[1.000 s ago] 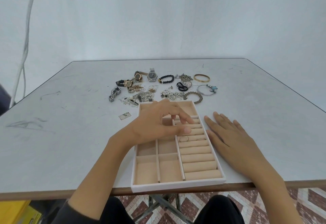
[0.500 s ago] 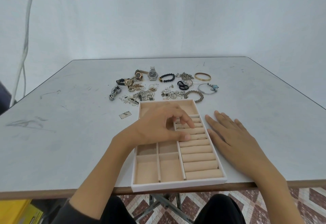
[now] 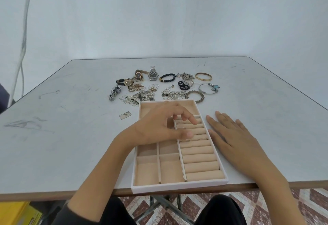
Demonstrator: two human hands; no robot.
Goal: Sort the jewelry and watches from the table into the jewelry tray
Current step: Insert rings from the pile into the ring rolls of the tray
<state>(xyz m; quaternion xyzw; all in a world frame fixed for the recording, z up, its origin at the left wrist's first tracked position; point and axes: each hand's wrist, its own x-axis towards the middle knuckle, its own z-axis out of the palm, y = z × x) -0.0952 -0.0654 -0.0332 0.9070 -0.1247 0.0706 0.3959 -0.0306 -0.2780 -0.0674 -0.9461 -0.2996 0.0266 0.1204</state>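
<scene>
Early going: a few rings (image 3: 203,138) sit in the jewelry tray (image 3: 179,187) rolls — watches (image 3: 153,74) and bracelets (image 3: 167,77) lie beyond it. The left hand (image 3: 156,127) hovers half-curled above, hold unclear; the right hand (image 3: 236,139) lies flat alongside.

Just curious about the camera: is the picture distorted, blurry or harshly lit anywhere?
Head view: wide-angle stretch splays the table toward the corners; light is soft and even, shadows faint; the left hand shows slightly blurred fingertips.
</scene>
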